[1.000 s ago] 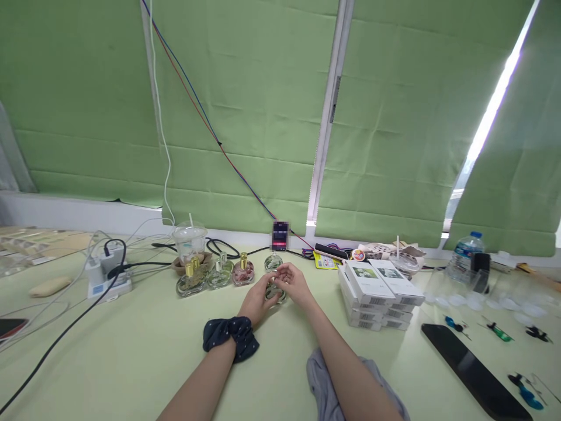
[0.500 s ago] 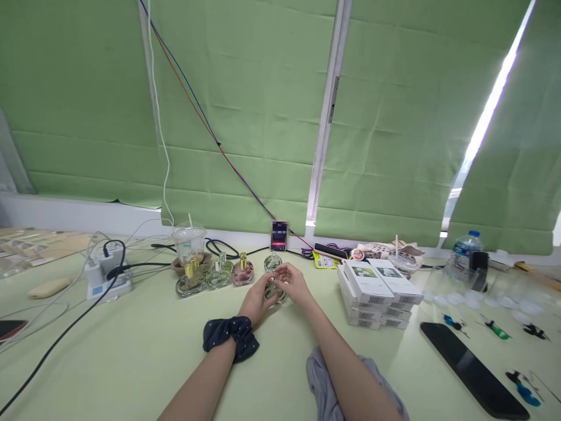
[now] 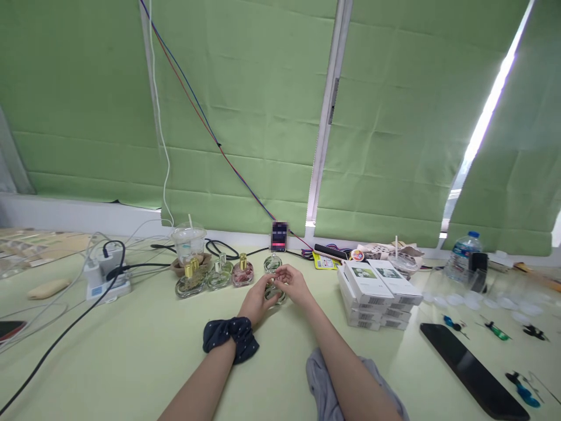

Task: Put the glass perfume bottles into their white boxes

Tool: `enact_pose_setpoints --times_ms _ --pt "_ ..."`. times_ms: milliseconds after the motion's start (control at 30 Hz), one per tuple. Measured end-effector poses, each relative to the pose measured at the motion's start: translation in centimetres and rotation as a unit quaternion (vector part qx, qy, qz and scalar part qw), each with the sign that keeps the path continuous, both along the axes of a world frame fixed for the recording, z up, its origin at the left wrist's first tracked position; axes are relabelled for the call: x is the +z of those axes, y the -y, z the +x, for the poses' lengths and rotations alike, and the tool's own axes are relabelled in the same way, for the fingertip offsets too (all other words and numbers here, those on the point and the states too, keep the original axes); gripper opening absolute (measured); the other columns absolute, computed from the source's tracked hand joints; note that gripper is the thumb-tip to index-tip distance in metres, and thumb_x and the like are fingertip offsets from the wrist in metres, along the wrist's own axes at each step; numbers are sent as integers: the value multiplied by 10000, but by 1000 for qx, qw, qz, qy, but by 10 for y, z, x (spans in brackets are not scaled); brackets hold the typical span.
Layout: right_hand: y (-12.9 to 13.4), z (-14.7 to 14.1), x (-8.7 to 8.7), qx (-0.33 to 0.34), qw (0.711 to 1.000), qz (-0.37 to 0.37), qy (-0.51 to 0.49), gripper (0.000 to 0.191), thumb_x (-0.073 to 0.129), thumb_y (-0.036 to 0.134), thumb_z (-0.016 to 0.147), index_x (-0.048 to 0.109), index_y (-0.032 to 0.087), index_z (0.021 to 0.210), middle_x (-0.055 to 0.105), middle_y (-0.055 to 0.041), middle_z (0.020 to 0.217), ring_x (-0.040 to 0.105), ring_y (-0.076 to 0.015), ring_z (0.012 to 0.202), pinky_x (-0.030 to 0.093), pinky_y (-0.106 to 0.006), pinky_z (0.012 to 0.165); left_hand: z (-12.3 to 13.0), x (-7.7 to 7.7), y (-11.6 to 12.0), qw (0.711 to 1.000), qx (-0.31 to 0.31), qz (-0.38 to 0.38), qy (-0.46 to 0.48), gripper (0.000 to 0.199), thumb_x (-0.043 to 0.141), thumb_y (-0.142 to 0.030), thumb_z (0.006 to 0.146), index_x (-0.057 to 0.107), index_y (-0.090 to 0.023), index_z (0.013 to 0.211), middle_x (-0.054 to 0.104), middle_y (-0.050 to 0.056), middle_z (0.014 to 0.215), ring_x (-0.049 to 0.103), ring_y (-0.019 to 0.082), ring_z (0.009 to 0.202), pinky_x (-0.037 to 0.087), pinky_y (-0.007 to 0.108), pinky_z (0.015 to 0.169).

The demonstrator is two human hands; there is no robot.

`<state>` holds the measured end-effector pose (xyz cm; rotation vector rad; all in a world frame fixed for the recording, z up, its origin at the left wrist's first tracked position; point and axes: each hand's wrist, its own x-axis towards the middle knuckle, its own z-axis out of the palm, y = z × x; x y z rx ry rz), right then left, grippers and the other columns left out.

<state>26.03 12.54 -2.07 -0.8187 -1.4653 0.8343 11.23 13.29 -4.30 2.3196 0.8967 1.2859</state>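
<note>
Hardly anything has changed over the last second: my hands are where they were, and only the view has slid a touch. My left hand (image 3: pixel 253 305) stays round the side of the bottle (image 3: pixel 271 289), thumb and fingers seeming to grasp it low over the table (image 3: pixel 144 356). My right hand (image 3: pixel 298 287) is curled over the bottle's top, its fingertips close to those of the left. Between them they hide the neck, so I can't tell whether the right is pinching a small part or merely resting there.

I take this stillness as fine work on the top, not finished yet, since neither hand has drawn away. Nothing around the bottle has shifted either: the spare bottle (image 3: pixel 272 263) sits just behind it, the pink bottle (image 3: pixel 243 274) and green bottle (image 3: pixel 220 276) stand to its left, and the boxes (image 3: pixel 379 295) are stacked well to its right.
</note>
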Motion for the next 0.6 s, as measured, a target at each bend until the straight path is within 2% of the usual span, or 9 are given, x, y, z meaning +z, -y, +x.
enact_pose_setpoints --times_ms 400,600 --pt "3 0 3 10 1000 -8 -17 295 723 325 619 580 191 838 593 3 736 546 -135 665 456 -265 639 0 -3 -3 1000 -17 -8 11 398 590 -221 778 483 -243 1161 617 52 1133 588 210 1040 454 380 921" --pt "2 1 1 11 1000 1 -12 281 715 301 632 583 186 851 593 2 751 539 -132 667 450 -262 640 0 -2 -2 1000 -11 0 8 386 592 -213 780 489 -239 1150 626 43 1114 593 194 1028 456 358 918"
